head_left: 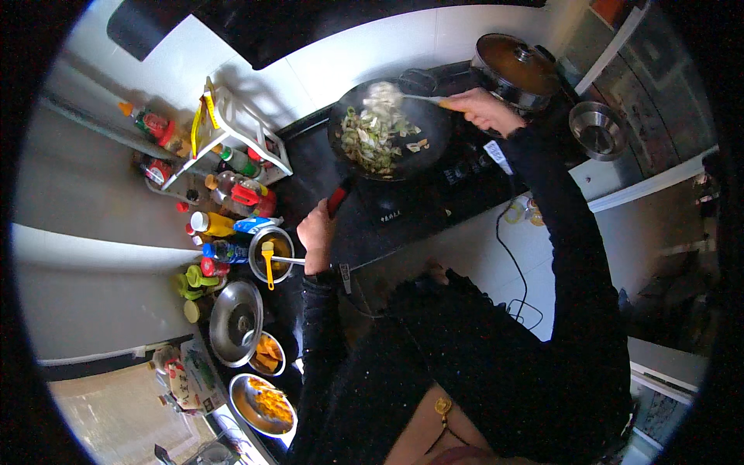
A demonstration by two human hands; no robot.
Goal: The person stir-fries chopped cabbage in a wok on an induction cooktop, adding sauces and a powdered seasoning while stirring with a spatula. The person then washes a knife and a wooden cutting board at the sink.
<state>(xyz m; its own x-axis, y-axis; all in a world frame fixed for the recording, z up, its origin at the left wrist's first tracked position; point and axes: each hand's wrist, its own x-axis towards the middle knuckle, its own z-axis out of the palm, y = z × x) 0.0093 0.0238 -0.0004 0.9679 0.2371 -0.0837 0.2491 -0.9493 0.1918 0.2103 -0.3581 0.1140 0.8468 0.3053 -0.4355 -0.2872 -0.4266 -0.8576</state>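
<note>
A dark wok (427, 157) sits on the black cooktop (372, 215), with chopped green and pale vegetables (372, 136) in it. My left hand (317, 232) grips the wok's handle (337, 200), which has a red part. With my right hand (485, 110) I hold a spatula (421, 97) by its wooden-coloured handle. The spatula's far end is over the back of the wok, carrying or pushing a pale, blurred heap of food (383, 96). Motion blur and haze hide the blade's edge.
A lidded pot (514, 70) stands at the back right, near a steel bowl (598, 131). Seasoning bottles and a white rack (244, 133) crowd the left side. Nearer lie a bowl with a yellow brush (268, 264), a steel lid (235, 322) and bowls of orange food (270, 404). A cable (511, 250) hangs at right.
</note>
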